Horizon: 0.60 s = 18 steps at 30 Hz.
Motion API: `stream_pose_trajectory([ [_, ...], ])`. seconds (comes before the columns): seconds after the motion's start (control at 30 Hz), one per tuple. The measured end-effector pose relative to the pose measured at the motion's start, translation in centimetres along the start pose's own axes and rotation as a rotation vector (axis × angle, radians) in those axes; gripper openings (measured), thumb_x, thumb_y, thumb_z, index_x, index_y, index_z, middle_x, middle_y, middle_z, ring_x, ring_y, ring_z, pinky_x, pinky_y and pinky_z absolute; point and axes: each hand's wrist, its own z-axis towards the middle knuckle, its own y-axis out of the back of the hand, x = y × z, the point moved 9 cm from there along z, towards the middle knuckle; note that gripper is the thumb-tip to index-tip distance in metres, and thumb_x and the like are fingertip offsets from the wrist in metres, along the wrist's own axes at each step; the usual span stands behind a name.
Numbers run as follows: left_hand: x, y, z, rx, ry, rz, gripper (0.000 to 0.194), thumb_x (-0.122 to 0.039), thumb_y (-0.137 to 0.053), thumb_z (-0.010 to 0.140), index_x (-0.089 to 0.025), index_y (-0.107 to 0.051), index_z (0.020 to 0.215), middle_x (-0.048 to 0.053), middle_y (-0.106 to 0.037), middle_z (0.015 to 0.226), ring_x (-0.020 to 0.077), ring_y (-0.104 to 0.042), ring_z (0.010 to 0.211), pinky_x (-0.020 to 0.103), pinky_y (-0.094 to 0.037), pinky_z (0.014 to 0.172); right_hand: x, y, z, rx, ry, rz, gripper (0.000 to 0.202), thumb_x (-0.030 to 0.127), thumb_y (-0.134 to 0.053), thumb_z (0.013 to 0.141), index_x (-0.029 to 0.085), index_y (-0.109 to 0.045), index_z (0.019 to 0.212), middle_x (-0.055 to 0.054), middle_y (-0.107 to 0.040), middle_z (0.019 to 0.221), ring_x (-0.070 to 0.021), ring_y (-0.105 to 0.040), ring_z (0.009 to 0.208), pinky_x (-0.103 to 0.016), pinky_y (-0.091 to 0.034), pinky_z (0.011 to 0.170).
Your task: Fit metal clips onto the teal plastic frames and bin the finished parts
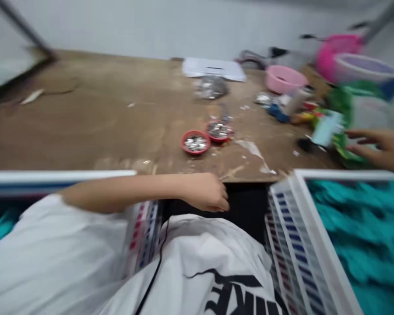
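Note:
My left hand (210,193) hangs over my lap, just in front of the table's near edge. Its fingers are curled together, and anything inside them is hidden. At the right, my right hand (381,146) stretches in over the table with its fingers apart and nothing visible in it. Close to those fingertips lie a flat light-blue piece (326,127) and a green-and-white plastic bag (364,109); whether they touch is blurred. Two small red bowls, one nearer (195,142) and one just behind (219,130), hold small shiny metal pieces near the middle of the table.
A clear bag of silvery pieces (212,86) lies before white paper (213,68). Pink basin (285,80), cone-like spool (297,100) and stacked baskets (364,65) crowd the right rear. A white crate (302,210) of teal cloth (361,227) stands right; another crate (144,227) left.

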Motion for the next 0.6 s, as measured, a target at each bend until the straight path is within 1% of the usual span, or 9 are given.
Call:
stream_pose_trajectory([
  [0.07, -1.4, 1.7, -1.7, -0.061, 0.043, 0.064, 0.013, -0.025, -0.087, 0.124, -0.029, -0.095, 0.115, 0.011, -0.092, 0.116, 0.027, -0.083, 0.107, 0.043, -0.061, 0.09, 11.1, -3.4, 5.8, 0.069, 0.292, -0.017, 0.118, 0.108, -0.058, 0.068, 0.041, -0.093, 0.159, -0.042, -0.085, 0.15, -0.0559, -0.082, 0.154, -0.072, -0.057, 0.123],
  [0.13, -4.0, 2.2, -5.0, -0.115, 0.206, 0.12, 0.014, -0.028, -0.082, 0.127, -0.03, -0.095, 0.124, 0.013, -0.093, 0.13, 0.0286, -0.084, 0.124, 0.045, -0.063, 0.1, 23.5, -7.6, 6.7, 0.14, 0.566, 0.074, 0.109, 0.093, -0.059, 0.083, 0.046, -0.081, 0.178, -0.038, -0.078, 0.169, -0.0494, -0.076, 0.165, -0.064, -0.052, 0.138],
  [0.2, -7.4, 1.0, -9.2, -0.179, 0.535, 0.157, 0.027, -0.026, -0.075, 0.127, -0.03, -0.092, 0.148, 0.015, -0.09, 0.155, 0.0323, -0.08, 0.15, 0.048, -0.065, 0.118, 33.7, -11.9, 4.0, 0.202, 0.751, 0.213, 0.082, 0.082, -0.058, 0.095, 0.058, -0.083, 0.17, -0.03, -0.076, 0.177, -0.0455, -0.072, 0.169, -0.06, -0.048, 0.146],
  [0.27, -11.1, -1.7, -14.3, -0.243, 1.018, 0.194, 0.056, -0.023, -0.075, 0.12, -0.025, -0.078, 0.176, 0.02, -0.076, 0.182, 0.041, -0.07, 0.171, 0.056, -0.063, 0.137, 39.8, -16.9, 0.0, 0.344, 0.866, 0.282, 0.043, 0.077, -0.06, 0.098, 0.062, -0.09, 0.124, -0.025, -0.086, 0.154, -0.0508, -0.078, 0.156, -0.069, -0.054, 0.142],
  [0.3, -13.2, -3.5, -17.0, -0.251, 1.291, 0.207, 0.069, -0.021, -0.076, 0.115, -0.02, -0.07, 0.184, 0.025, -0.069, 0.189, 0.0465, -0.067, 0.176, 0.061, -0.062, 0.14, 41.2, -20.0, -1.9, 0.469, 0.893, 0.256, 0.029, 0.077, -0.062, 0.097, 0.057, -0.084, 0.099, -0.026, -0.088, 0.132, -0.0553, -0.083, 0.142, -0.077, -0.059, 0.133],
  [0.33, -15.4, -5.7, -19.3, -0.227, 1.536, 0.18, 0.079, -0.022, -0.075, 0.113, -0.015, -0.061, 0.191, 0.031, -0.062, 0.195, 0.0493, -0.066, 0.178, 0.062, -0.065, 0.138, 41.4, -23.2, -3.5, 0.602, 0.904, 0.197, 0.032, 0.077, -0.062, 0.097, 0.052, -0.071, 0.08, -0.025, -0.086, 0.111, -0.0581, -0.085, 0.126, -0.082, -0.062, 0.122],
  [0.43, -20.9, -11.3, -23.5, -0.206, 2.095, -0.023, 0.079, -0.025, -0.062, 0.12, -0.011, -0.052, 0.197, 0.035, -0.066, 0.189, 0.0453, -0.084, 0.157, 0.052, -0.077, 0.117, 37.9, -31.8, -6.0, 0.928, 0.901, 0.002, 0.042, 0.078, -0.068, 0.088, 0.044, -0.057, 0.066, -0.021, -0.086, 0.097, -0.0571, -0.087, 0.106, -0.08, -0.063, 0.103],
  [0.53, -22.4, -14.1, -24.1, -0.225, 2.288, -0.296, 0.066, -0.024, -0.049, 0.126, -0.017, -0.062, 0.19, 0.026, -0.088, 0.16, 0.0425, -0.094, 0.135, 0.049, -0.078, 0.109, 33.1, -38.1, -5.8, 1.134, 0.874, -0.093, 0.046, 0.089, -0.068, 0.074, 0.047, -0.058, 0.059, -0.02, -0.09, 0.096, -0.0527, -0.09, 0.102, -0.075, -0.063, 0.098],
  [0.6, -22.3, -14.8, -24.1, -0.217, 2.318, -0.458, 0.061, -0.027, -0.049, 0.127, -0.021, -0.067, 0.185, 0.021, -0.093, 0.149, 0.0428, -0.096, 0.13, 0.049, -0.077, 0.108, 31.5, -40.2, -4.6, 1.171, 0.87, -0.08, 0.05, 0.096, -0.063, 0.065, 0.048, -0.059, 0.053, -0.021, -0.086, 0.085, -0.0482, -0.091, 0.088, -0.069, -0.065, 0.088],
])
